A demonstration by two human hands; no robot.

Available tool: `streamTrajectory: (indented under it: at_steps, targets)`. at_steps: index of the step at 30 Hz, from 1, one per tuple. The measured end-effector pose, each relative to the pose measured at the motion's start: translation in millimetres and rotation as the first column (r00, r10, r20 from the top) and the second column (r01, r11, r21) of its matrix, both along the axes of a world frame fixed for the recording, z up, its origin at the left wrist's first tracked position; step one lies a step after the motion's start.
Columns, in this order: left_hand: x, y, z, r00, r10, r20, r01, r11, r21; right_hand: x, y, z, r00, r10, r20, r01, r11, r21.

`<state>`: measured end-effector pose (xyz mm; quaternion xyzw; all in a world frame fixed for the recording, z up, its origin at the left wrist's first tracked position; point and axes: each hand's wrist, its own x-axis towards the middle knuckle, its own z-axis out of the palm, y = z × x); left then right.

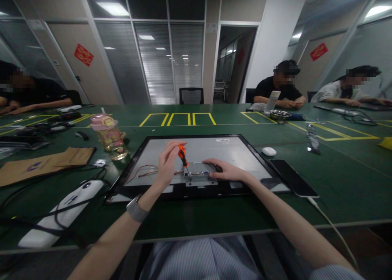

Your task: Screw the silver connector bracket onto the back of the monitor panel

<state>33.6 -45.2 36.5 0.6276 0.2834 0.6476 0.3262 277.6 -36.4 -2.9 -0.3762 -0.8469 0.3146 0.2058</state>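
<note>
A flat display panel (241,155) with a black frame and a grey back lies face down on the table in front of me. Near its front edge sits a metal bracket with ports (200,182). My left hand (167,161) is closed on the handle of an orange and black screwdriver (183,155), whose shaft points down at the bracket's left part; the tip's exact contact is too small to tell. Thumb and fingers of my right hand (229,170) close around the bracket's right side. Thin wires (147,170) run across the panel left of the bracket.
Left of the panel are a pink-lidded bottle (105,129), a brown paper bag (45,163) and a white power strip (64,214) with black cables. A phone (294,178) on a cable and a white case (269,151) lie right. Several people sit across the green table (183,221).
</note>
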Motion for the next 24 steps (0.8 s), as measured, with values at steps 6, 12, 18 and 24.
streamTrajectory:
  at_steps: [6, 12, 18, 24]
  targets:
    - [-0.1, -1.2, 1.4, 0.997, 0.019, -0.077, -0.016, 0.999, 0.039, -0.8, -1.4, 2.2, 1.0, -0.006, -0.002, 0.006, 1.0, -0.009]
    - [0.9, 0.4, 0.1, 0.994, 0.095, -0.049, -0.093, 0.995, 0.038, -1.8, -0.9, 1.8, 1.0, -0.003, -0.007, 0.003, 1.0, -0.004]
    - [2.0, 1.0, -2.0, 0.987, 0.16, -0.03, -0.159, 0.987, 0.036, -1.7, -0.7, 1.6, 1.0, -0.008, -0.005, 0.008, 1.0, -0.017]
    - [2.9, 0.5, -1.6, 0.99, -0.103, 0.091, 0.109, 0.992, -0.058, -0.9, 0.0, 1.5, 1.0, 0.004, 0.005, -0.004, 1.0, 0.008]
